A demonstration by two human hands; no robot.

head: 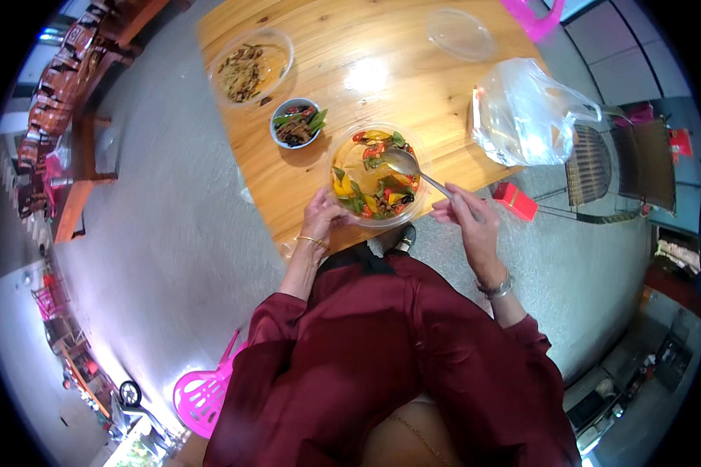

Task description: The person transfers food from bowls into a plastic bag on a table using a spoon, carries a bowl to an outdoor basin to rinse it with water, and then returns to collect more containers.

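A round clear plastic container (378, 224) with cut red, yellow and green peppers stands at the near edge of the wooden table. My left hand (322, 216) grips its rim at the near left side. My right hand (470, 216) holds a metal spoon (438, 184) by the handle, with the bowl of the spoon over the peppers inside the container. Just beyond my left hand is a small bowl (275, 137) filled with dark meat strips and green pepper. Farther left sits another clear plastic container (285, 44) with chopped food heaped on one side.
A clear lid (460, 35) lies on the far part of the wooden table (350, 35). A translucent plastic bag (523, 117) stands at the right edge. Beyond it are a red box (515, 201) and a woven chair (588, 166). A pink plastic chair (201, 400) is behind me, left.
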